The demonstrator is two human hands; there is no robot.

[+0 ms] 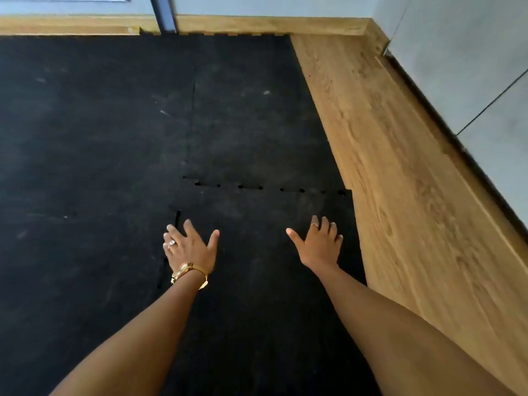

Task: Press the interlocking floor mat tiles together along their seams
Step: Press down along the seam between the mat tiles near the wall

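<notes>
**Head view: both palms lying flat on the near mat tile**

Head camera is showing the left hand (190,248) lying with fingers spread on the near tile (257,281), beside its left seam (171,241). The right hand (320,247) is lying flat too, fingers apart, near the wooden floor (400,195). Small gaps are showing along the far seam (265,187), where the far tile (251,124) is meeting it.

1. Setting: a room in a home, seen at floor level.
2. Wood-look plank floor (414,195) with matching skirting board (271,24).
3. Pale grey cabinet fronts (471,67) along one wall.
4. Black interlocking foam mat tiles (100,124) covering much of the floor.
</notes>
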